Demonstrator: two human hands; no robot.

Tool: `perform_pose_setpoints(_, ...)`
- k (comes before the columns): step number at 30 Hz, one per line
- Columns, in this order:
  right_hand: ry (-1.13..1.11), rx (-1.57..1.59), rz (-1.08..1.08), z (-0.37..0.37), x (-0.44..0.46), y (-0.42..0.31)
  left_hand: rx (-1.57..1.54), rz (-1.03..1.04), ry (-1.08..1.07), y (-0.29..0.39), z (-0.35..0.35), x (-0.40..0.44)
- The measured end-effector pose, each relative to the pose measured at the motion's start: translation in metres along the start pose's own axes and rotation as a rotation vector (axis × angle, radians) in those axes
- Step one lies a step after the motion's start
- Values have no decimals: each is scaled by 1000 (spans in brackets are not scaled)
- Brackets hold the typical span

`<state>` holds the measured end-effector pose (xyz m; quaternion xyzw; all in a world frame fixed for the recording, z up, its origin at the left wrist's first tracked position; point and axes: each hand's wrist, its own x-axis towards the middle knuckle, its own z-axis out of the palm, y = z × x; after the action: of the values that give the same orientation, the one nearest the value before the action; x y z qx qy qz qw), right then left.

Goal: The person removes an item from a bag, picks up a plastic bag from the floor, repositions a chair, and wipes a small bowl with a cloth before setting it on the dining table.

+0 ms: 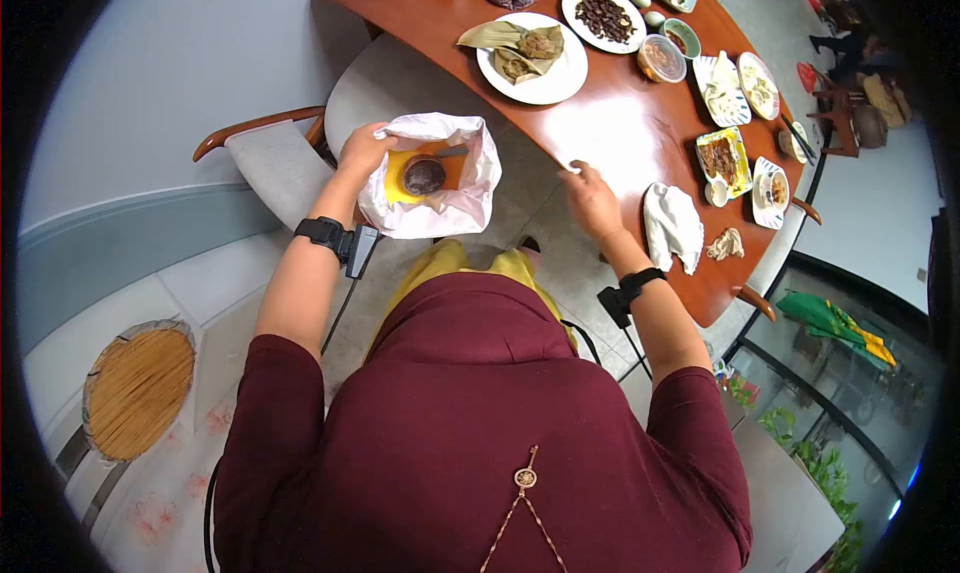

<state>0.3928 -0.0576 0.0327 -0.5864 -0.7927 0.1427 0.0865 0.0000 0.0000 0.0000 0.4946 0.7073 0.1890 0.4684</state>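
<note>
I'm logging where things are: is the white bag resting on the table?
No, the left hand holds the white bag by its rim, outside the edge of the table.

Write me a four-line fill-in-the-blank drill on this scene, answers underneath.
1. The left hand grips the rim of an open, pale ____.
2. A white cloth lies on the wooden ____.
3. On the plate nearest the left hand, brown food rests in opened ____.
4. Of the person's two hands, the one nearer the cloth is the ____.

Missing words: bag; table; leaves; right hand.
</note>
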Motion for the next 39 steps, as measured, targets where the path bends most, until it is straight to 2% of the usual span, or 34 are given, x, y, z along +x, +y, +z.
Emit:
perform_pose_setpoints(2,-19,144,-263,15,8,-21,59,-14,-9,0,0,-3)
perform_pose_setpoints(3,-44,90,-260,8,15,-12,4,-4,-29,1,29,10)
perform_pose_setpoints(5,-114,109,-398,29,37,-44,131,-13,22,-4,21,18)
perform_pose_setpoints(6,-121,182,-420,39,40,-66,117,-62,-19,-2,11,8)
perform_pose_setpoints(7,-129,193,-419,51,43,-78,122,-74,-21,-5,12,6)
perform_pose_setpoints(10,-371,214,-368,69,60,-105,216,-63,-20,-17,17,15)
perform_pose_setpoints(14,-479,221,-296,123,77,-119,119,-5,-156,-33,18,25)
perform_pose_setpoints(19,-556,189,-206,168,98,-127,60,9,-194,-40,13,19)
perform_pose_setpoints(22,-630,147,-111,177,103,-127,6,4,-141,-49,11,7)
perform_pose_setpoints(24,-657,134,-157,201,97,-122,-26,17,-46,-59,6,-3)
perform_pose_setpoints(26,-683,117,-212,207,96,-119,-99,18,-26,-51,-2,-22)
perform_pose_setpoints(28,-783,-48,-454,191,92,-126,-173,16,5,-54,-7,-32)
perform_pose_setpoints(31,-856,-84,-428,159,92,-139,-192,-41,53,-73,-8,-45)
perform_pose_setpoints(33,-858,-98,-514,162,91,-133,-92,-82,-15,-83,-7,-53)
perform_pose_setpoints(34,-851,-111,-573,162,93,-132,-55,-65,27,-86,-3,-58)
perform_pose_setpoints(35,-847,-114,-586,163,97,-133,-55,-67,40,-89,-2,-59)
perform_pose_setpoints(37,-1086,-57,-367,142,105,-146,-46,-34,30,-81,-3,-64)
perform_pose_setpoints(38,-1029,-156,-607,137,106,-144,-22,-58,45,-75,-6,-67)
perform_pose_setpoints(39,-1034,-158,-618,143,106,-141,-26,-66,54,-76,-4,-65)
